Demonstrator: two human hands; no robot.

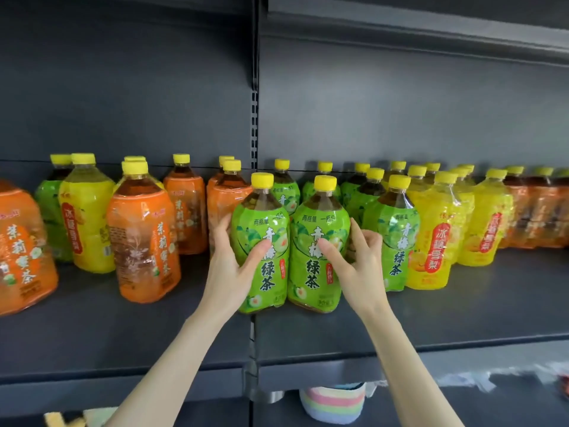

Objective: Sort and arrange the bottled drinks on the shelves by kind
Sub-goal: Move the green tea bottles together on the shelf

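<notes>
Two green-labelled tea bottles with yellow caps stand side by side at the front of the dark shelf [308,337]. My left hand [229,260] grips the left green bottle [264,229], thumb across its label. My right hand [354,260] holds the right green bottle [317,217], thumb on the label and fingers round its right side. More green bottles [394,229] stand behind and to the right. Orange-labelled bottles [141,241] and a yellow-labelled bottle [87,217] are mixed at the left. Yellow bottles [431,238] stand at the right.
A large orange bottle [21,245] stands close at the far left edge. More orange bottles [532,214] fill the far right. An upper shelf [400,29] overhangs. Below the shelf sits a striped pastel item [332,402]. Bare shelf lies in front of the bottles.
</notes>
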